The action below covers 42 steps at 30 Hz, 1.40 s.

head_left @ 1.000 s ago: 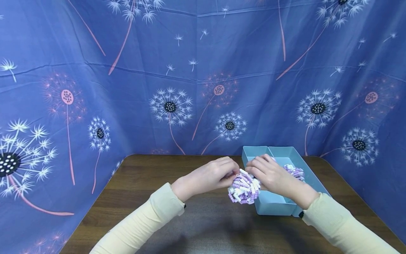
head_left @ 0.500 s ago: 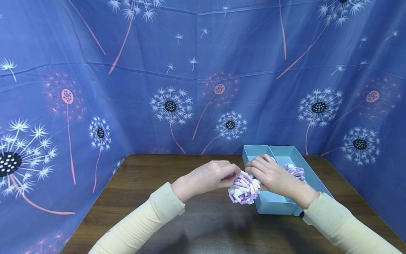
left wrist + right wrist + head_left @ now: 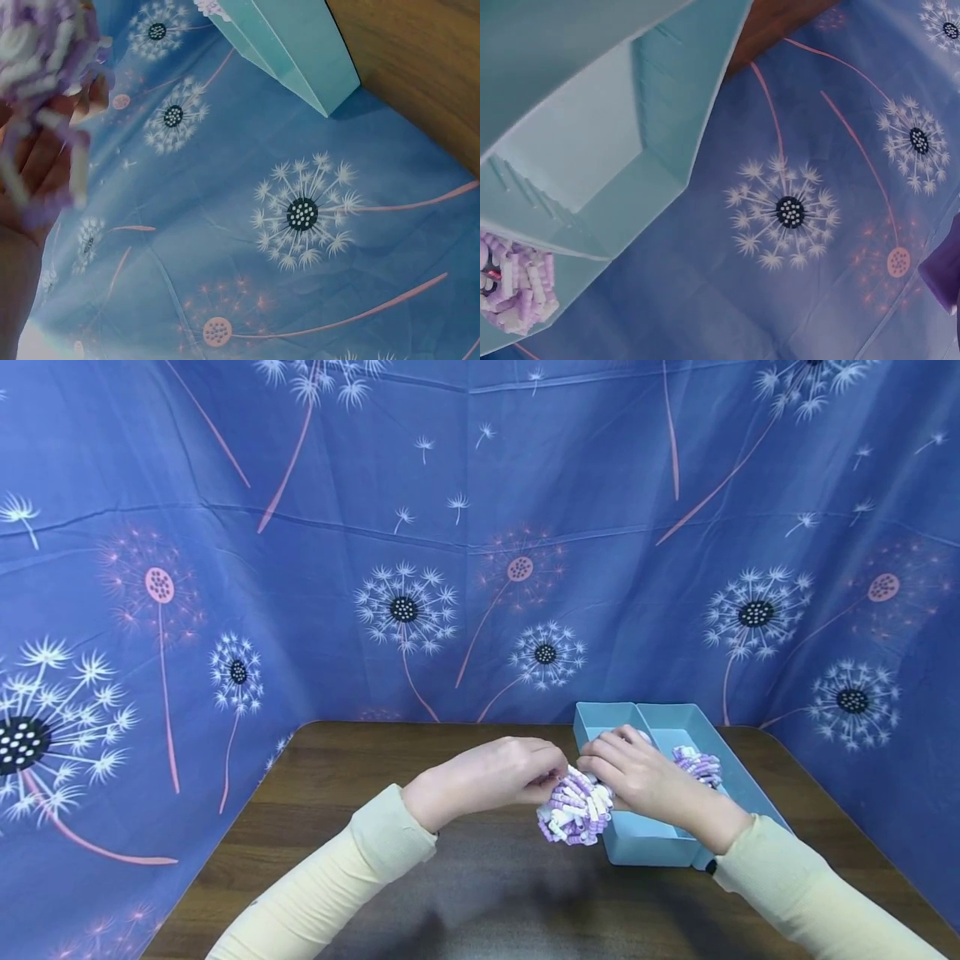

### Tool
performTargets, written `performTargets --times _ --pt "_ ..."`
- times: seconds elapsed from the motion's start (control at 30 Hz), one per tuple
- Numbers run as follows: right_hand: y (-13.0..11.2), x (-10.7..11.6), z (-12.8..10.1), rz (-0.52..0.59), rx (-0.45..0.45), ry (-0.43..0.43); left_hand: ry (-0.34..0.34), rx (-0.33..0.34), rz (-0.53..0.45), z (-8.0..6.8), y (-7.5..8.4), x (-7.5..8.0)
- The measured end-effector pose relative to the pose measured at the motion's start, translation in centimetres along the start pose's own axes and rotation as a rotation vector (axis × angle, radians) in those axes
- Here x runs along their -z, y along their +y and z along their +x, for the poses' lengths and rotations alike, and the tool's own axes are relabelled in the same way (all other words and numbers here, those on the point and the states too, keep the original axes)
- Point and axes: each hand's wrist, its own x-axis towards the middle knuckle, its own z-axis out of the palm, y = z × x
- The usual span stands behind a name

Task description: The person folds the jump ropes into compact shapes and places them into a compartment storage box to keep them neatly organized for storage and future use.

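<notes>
**Curled bundle held between two hands at the tray's near-left corner**

I saw the purple-and-white curled bundle (image 3: pixel 574 807) suspended just above the counter (image 3: pixel 375 777), touching or just off the near-left corner of the light blue tray (image 3: pixel 651 852); which of the two I could not tell. The left hand (image 3: pixel 487 774) lay to the bundle's left, its fingers (image 3: pixel 542 760) curled and pinching at the top left edge of the curls. The right hand (image 3: pixel 647 777) lay to the bundle's right and slightly farther, over the tray's left compartment, its fingers curled onto the bundle's top right side. Both hands thus met over the upper part of the bundle, which hung below and near of the fingertips. The bundle appeared roughly round, without a clear long axis. Neither hand was plainly the nearer; both were in contact. A second curled bundle (image 3: pixel 699 765) rested in the tray to the right of the right hand. The left wrist view showed curls (image 3: pixel 45 52) against the palm, blurred. The dandelion-printed blue cloth (image 3: pixel 450 527) stood behind.
</notes>
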Motion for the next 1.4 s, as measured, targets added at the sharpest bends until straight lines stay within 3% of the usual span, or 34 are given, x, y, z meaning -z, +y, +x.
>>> performTargets --times 0.2,0.47,0.63,0.8,1.0,1.17,1.4 --pt "0.0 0.0 0.5 0.002 0.001 0.025 0.099 -0.023 0.105 0.1 0.1 -0.3" --pt "-0.3 0.0 0.7 -0.014 0.013 0.053 0.146 0.059 -0.025 0.1 0.4 -0.3" --pt "-0.3 0.1 0.7 -0.003 0.005 0.05 0.111 0.059 -0.093 0.3 0.3 0.0" --pt "-0.2 0.1 0.8 0.016 -0.003 0.034 0.053 0.04 -0.077 0.2 0.2 0.2" --pt "-0.3 0.1 1.0 0.023 -0.012 0.04 0.053 0.04 -0.105 0.2 -0.1 0.2" --pt "-0.1 0.1 1.2 0.011 -0.003 0.054 0.068 0.107 -0.213 0.3 0.0 0.1" --pt "0.0 0.2 1.2 -0.003 0.031 0.063 0.018 0.223 -0.321 0.7 0.2 0.4"
